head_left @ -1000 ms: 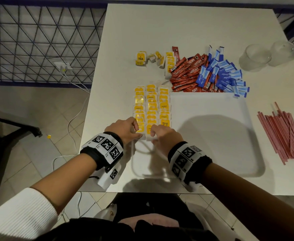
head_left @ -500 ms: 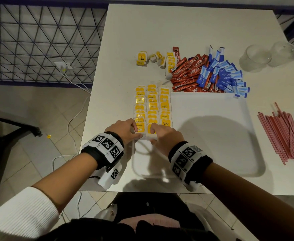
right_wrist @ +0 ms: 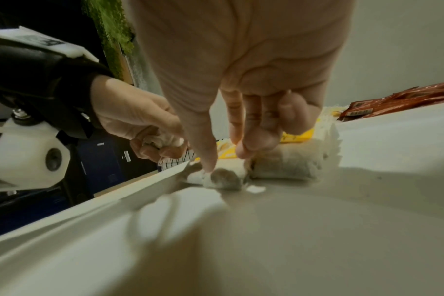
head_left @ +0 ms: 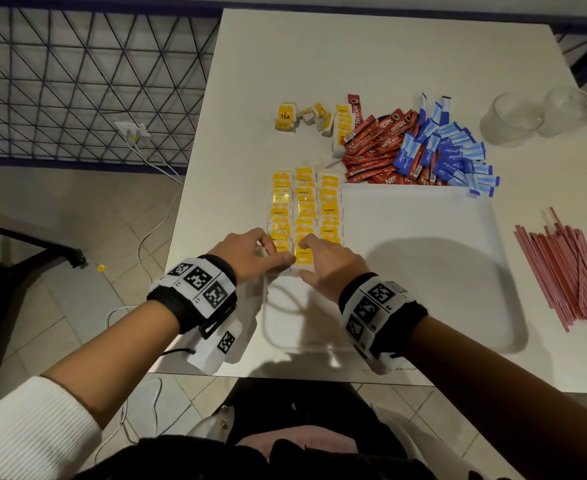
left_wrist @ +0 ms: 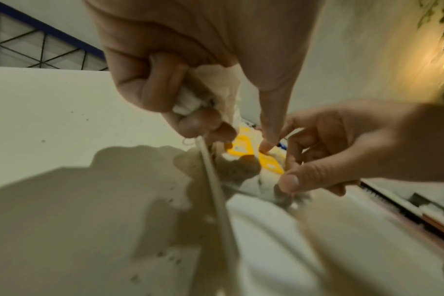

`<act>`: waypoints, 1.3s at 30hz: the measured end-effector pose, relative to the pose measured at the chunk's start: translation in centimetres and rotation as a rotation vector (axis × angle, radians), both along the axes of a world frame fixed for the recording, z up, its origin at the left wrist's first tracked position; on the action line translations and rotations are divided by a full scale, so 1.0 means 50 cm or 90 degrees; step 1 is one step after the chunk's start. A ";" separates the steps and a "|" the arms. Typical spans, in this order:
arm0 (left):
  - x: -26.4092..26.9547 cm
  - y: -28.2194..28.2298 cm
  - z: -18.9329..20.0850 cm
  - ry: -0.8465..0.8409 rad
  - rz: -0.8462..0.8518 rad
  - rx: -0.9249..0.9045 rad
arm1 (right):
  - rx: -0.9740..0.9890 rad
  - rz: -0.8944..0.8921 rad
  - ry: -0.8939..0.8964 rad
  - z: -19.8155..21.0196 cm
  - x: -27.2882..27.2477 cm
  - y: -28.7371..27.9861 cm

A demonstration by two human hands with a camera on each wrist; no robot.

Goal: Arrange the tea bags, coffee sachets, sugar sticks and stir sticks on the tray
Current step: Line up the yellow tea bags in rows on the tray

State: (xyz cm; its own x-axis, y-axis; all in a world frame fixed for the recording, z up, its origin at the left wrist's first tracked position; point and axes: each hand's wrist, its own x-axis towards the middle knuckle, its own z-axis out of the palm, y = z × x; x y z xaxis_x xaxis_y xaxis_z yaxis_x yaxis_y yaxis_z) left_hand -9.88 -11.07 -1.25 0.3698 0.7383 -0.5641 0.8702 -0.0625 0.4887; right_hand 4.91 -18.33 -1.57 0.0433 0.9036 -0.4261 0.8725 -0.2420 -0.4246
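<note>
Yellow-tagged tea bags (head_left: 304,209): three columns lie on the left end of the tray (head_left: 423,271), running from 12 o'clock toward the person; the nearest bags sit under the two hands.
Bag being placed (head_left: 302,258): middle column, nearest end, yellow tag up, lying on the tray floor just beside the left rim.
Right hand (head_left: 326,268): thumb and first fingers curled down onto that bag, the thumb tip pressing its near paper edge in the right wrist view; it pinches and presses rather than lifts.
Left hand (head_left: 247,254): fingers clamped round a small bunch of spare tea bags (left_wrist: 190,100), with the forefinger stretched out to touch the yellow tag beside the right hand.
Step in hand, as I judge it: seating this bag squarely at the end of its column.
Doing it well: probably hold the paper flat with the thumb, slide it until its tag lines up with its neighbours, and tuck any string under before letting go; press lightly, since thin paper bags shift and crumple easily.
Loose tea bags (head_left: 306,116): on the table (head_left: 320,46) at 12 o'clock, not yet on the tray.
Coffee sachets (head_left: 371,143): red heap at 1 o'clock, off the tray.
Sugar sticks (head_left: 448,150): blue heap touching the coffee heap, further right.
Stir sticks (head_left: 569,268): red bundle at 3 o'clock, well apart from the tray.
Clear cups (head_left: 527,116): at 2 o'clock.
</note>
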 end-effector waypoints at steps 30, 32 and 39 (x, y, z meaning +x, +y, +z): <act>0.056 -0.034 0.067 -0.561 0.180 -0.451 | 0.060 -0.204 0.585 0.072 0.118 -0.012; 0.061 -0.036 0.064 -0.548 0.169 -0.456 | 0.051 -0.198 0.583 0.068 0.115 -0.013; 0.077 -0.051 0.034 -0.432 0.164 -0.326 | -0.027 -0.218 0.542 0.042 0.106 -0.029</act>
